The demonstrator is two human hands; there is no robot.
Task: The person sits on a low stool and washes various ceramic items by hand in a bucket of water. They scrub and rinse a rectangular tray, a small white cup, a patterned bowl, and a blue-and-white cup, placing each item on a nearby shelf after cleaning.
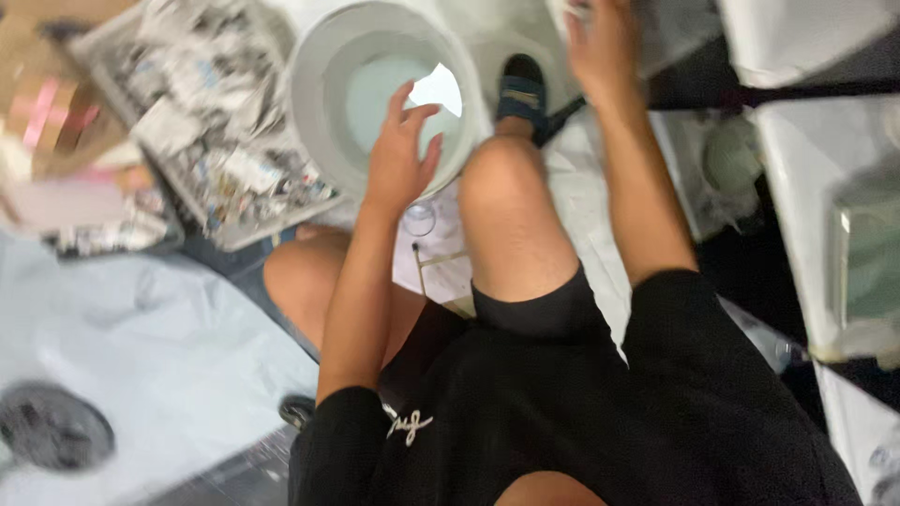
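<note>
Both hands are open and grip nothing. Left hand [401,155] hovers with fingers spread and slightly curled over the near rim of a white bucket [314,84], which stands on the floor just beyond the person's raised knee [502,178]. Pale liquid [375,94] lies in the bucket's bottom, directly under the fingers. Right hand [600,42] reaches further out, fingers splayed over white sheeting [675,28] beyond the sandalled foot [521,89]; whether it touches is unclear, as the view is blurred. To the left of the left hand sits a tray of torn paper scraps [202,122].

Judgement: for work at the bucket, the left hand is best lowered straight down inside the rim, wrist steady, as a knock on the wall could tip or slop the liquid. The knee crowds that reach.
</note>
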